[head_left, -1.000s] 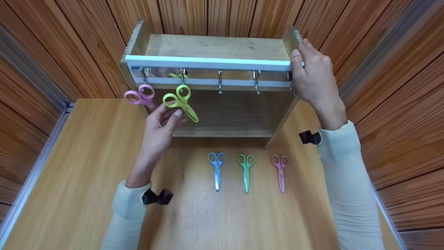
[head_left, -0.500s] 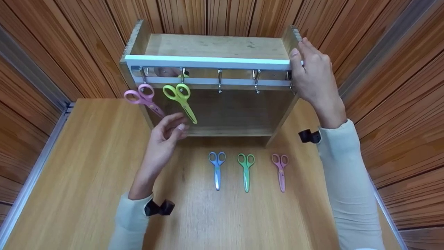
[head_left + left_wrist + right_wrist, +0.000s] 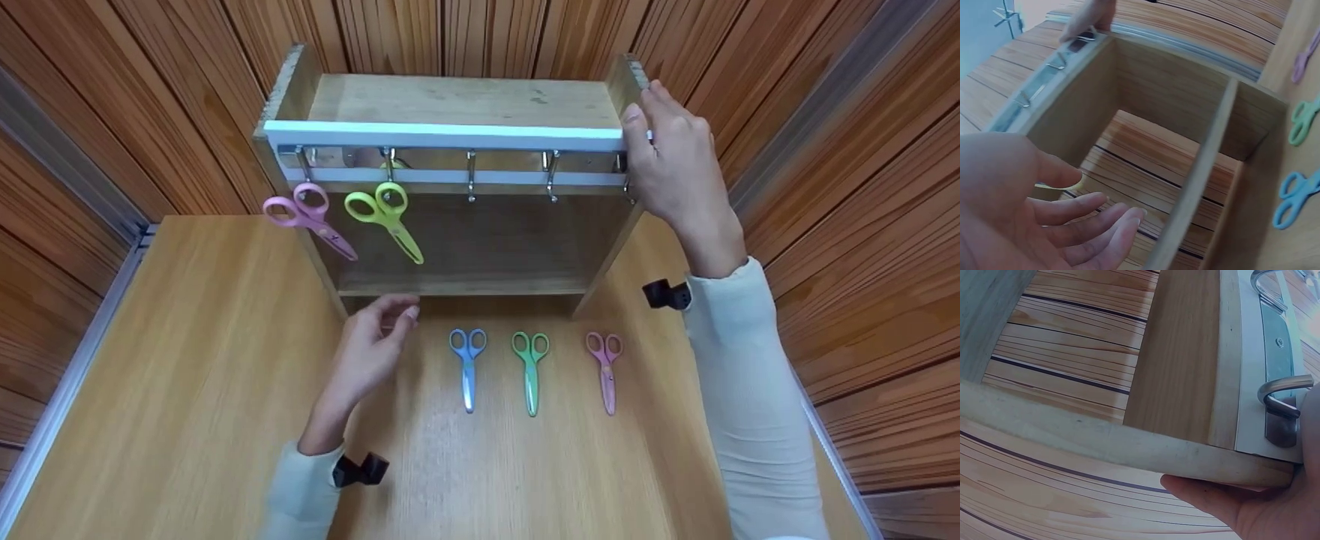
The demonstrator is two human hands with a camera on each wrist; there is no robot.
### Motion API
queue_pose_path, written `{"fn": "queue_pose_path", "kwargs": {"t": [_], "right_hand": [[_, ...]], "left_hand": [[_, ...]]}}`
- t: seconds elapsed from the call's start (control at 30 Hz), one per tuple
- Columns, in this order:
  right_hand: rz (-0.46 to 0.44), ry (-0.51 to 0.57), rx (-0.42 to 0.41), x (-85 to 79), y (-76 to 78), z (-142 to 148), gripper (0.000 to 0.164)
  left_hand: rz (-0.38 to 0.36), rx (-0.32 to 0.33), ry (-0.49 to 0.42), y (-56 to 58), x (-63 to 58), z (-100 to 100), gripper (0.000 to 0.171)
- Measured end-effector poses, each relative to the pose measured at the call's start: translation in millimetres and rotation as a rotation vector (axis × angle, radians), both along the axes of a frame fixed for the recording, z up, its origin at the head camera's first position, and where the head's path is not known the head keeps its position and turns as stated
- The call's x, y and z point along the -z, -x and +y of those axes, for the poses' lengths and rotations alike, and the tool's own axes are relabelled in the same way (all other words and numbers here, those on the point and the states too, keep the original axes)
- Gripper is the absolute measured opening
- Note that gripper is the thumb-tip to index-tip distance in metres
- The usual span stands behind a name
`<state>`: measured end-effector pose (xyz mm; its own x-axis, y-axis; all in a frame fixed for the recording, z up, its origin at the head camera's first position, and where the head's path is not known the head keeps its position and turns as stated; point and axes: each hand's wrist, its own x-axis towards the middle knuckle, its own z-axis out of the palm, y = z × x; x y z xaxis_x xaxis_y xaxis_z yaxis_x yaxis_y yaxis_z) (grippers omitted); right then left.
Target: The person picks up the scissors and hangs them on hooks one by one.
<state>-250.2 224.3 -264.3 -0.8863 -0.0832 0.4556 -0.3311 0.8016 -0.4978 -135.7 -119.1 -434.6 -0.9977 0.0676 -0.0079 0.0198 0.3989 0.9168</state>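
Note:
My left hand [image 3: 371, 345] is in the air before the front of the wooden shelf [image 3: 465, 97], with nothing in its loosely bent fingers. Above it, pink scissors [image 3: 306, 217] and yellow scissors [image 3: 386, 217] hang by their handle loops from the two leftmost hooks of the hook rail [image 3: 450, 136]. My right hand [image 3: 679, 169] holds the shelf's upper right corner, thumb at the front and fingers along the outer side. On the table lie blue scissors [image 3: 469, 371], green scissors [image 3: 531, 375] and darker pink scissors [image 3: 606, 373] in a row, handles toward the shelf.
The other hooks [image 3: 472, 176] on the rail carry nothing. The shelf stands on a wooden table [image 3: 187, 360] against wood-panelled walls [image 3: 885, 315]. A lower shelf board [image 3: 457, 287] juts out near the left hand.
My left hand has let go of the yellow scissors, now hanging on the second hook, and has drawn down toward the table. My right hand stays on the shelf corner.

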Motion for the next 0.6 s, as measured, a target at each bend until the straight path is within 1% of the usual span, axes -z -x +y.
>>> {"fn": "queue_pose_path", "kwargs": {"t": [0.1, 0.27, 0.43, 0.6], "right_hand": [[-0.007, 0.002, 0.001, -0.2, -0.3, 0.5, 0.065], [-0.023, 0.002, 0.007, -0.4, -2.0, 0.8, 0.065], [-0.013, 0.006, -0.004, 0.2, -3.6, 0.8, 0.065], [-0.007, 0.008, -0.012, 0.9, -3.2, 0.3, 0.066]], "left_hand": [[-0.008, 0.026, 0.021, 2.9, 10.7, 2.8, 0.029], [-0.026, 0.042, 0.047, 7.5, 29.1, 9.5, 0.030], [-0.020, 0.067, 0.093, 8.5, 46.8, 19.6, 0.032], [-0.018, 0.066, 0.145, 8.8, 64.7, 30.2, 0.035]]}}
